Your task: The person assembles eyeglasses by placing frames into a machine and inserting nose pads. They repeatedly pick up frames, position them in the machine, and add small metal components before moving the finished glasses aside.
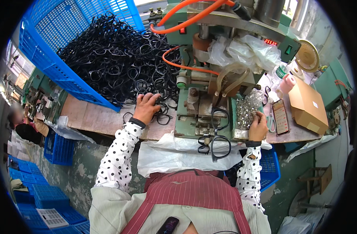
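My left hand (146, 108) rests at the near edge of a big heap of black eyeglass frames (116, 66), its fingers apart over a few of them. A loose frame (163, 117) lies beside its fingertips. My right hand (258, 126) is at the side of a green-rimmed tray of small shiny metal parts (244, 113). Its fingers are pinched together, and what is between them is too small to make out. In front of me, a black eyeglass frame (220, 146) hangs upright at the green machine (186, 109). Another frame (204, 145) is just left of it.
A tipped blue crate (53, 62) borders the heap on the left. Orange hoses (182, 29) arch above the machine, with clear plastic bags (244, 50) below. A phone (280, 117) and a cardboard box (309, 105) lie at right. Another person (28, 130) sits at far left.
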Tool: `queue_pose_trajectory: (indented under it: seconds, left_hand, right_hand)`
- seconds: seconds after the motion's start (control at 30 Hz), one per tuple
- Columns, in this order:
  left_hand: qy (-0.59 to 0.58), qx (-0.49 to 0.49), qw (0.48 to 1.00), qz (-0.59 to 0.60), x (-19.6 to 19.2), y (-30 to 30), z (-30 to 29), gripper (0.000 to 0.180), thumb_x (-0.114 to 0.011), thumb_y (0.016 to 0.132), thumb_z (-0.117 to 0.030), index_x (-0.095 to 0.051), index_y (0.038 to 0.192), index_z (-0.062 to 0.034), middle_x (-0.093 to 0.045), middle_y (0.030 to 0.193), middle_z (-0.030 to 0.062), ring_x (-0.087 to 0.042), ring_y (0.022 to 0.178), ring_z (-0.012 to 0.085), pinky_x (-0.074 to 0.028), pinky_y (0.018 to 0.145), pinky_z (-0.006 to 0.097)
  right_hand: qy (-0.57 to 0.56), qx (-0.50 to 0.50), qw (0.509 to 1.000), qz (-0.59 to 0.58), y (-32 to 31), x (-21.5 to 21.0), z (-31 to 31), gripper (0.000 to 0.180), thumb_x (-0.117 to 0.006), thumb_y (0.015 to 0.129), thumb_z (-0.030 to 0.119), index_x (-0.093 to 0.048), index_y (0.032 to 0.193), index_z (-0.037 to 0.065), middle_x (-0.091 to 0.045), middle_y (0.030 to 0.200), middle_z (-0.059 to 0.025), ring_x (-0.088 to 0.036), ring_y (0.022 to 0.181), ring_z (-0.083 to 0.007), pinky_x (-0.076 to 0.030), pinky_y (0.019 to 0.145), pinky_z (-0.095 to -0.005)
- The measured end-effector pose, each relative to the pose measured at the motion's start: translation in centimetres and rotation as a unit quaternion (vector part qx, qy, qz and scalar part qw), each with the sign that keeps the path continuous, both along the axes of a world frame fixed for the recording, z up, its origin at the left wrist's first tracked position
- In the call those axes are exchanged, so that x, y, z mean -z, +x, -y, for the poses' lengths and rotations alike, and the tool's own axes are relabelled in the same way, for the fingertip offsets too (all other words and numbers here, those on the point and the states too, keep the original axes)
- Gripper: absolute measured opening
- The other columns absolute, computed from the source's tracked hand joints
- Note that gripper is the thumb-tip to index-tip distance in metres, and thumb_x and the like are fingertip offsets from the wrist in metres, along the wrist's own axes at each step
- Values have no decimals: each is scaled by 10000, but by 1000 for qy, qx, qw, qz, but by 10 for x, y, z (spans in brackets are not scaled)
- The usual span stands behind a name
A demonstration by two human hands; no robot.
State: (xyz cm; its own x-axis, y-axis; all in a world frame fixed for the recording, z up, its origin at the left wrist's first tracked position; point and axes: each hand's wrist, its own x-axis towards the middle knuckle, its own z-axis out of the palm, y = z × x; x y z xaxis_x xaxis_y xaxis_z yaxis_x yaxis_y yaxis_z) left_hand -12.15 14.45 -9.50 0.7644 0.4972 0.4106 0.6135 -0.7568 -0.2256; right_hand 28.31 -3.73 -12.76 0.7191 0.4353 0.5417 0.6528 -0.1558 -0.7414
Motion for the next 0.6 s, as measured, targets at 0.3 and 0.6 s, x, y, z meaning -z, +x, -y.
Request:
queue_pose_trajectory:
  seconds: [0.3, 0.6]
  left_hand:
    - [-271, -27, 843, 464, -39, 46, 50, 104, -574, 933, -81, -580, 1016, -18, -640, 832, 102, -625, 704, 240, -493, 617, 306]
    - [-25, 281, 903, 326, -88, 131, 121, 463, -678, 670, 3, -623, 1118, -102, -666, 983, 37, -630, 822, 202, -399, 918, 440]
  right_hand:
    - [25, -120, 990, -67, -34, -45, -13, 144, -664, 802, 27, -722, 924, 77, -691, 832, -51, -586, 702, -154, -461, 637, -273]
    - [54, -320, 912, -250, -100, -113, -7, 221, -715, 781, 19, -667, 994, -16, -680, 827, -8, -500, 644, -22, -363, 541, -191]
